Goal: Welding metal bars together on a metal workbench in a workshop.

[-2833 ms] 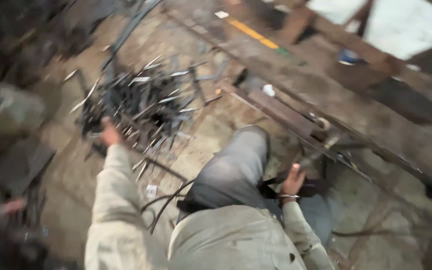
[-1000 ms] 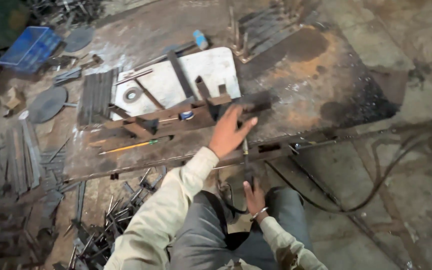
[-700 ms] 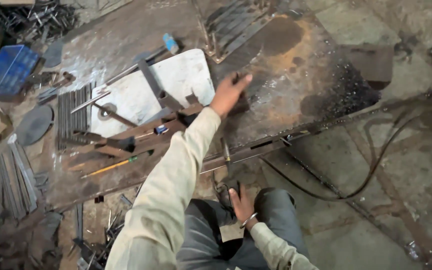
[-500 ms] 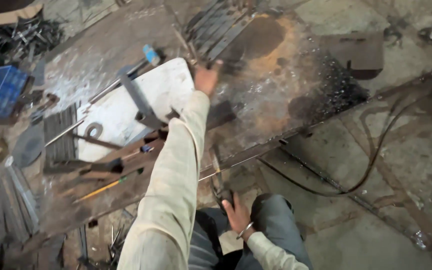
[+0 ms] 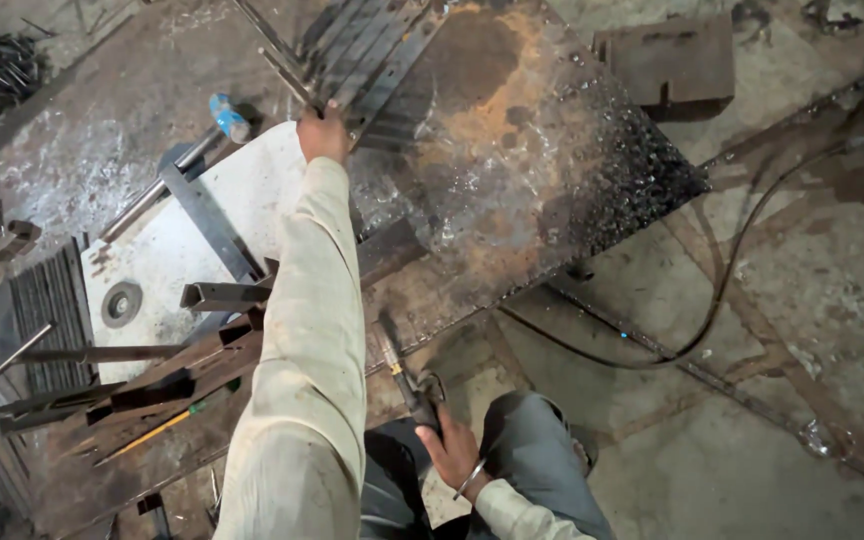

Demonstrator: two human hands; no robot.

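A worker's left hand point(image 5: 323, 132) closed on the near ends of a bundle of flat steel strips point(image 5: 367, 55) lying at the far side of a rusty steel plate point(image 5: 512, 190). The right hand point(image 5: 449, 448), near the lap, gripped a welding electrode holder point(image 5: 410, 385). The strips looked stiff, heavy and sharp-edged, likely best grasped a few together close to their ends.

Your left hand point(image 5: 324, 132), at twelve o'clock, grips flat grey steel strips point(image 5: 372, 55) on the rusty metal worktable point(image 5: 542, 170); your right hand point(image 5: 449, 448), at six o'clock, clasps a dark welding electrode holder point(image 5: 410, 388).
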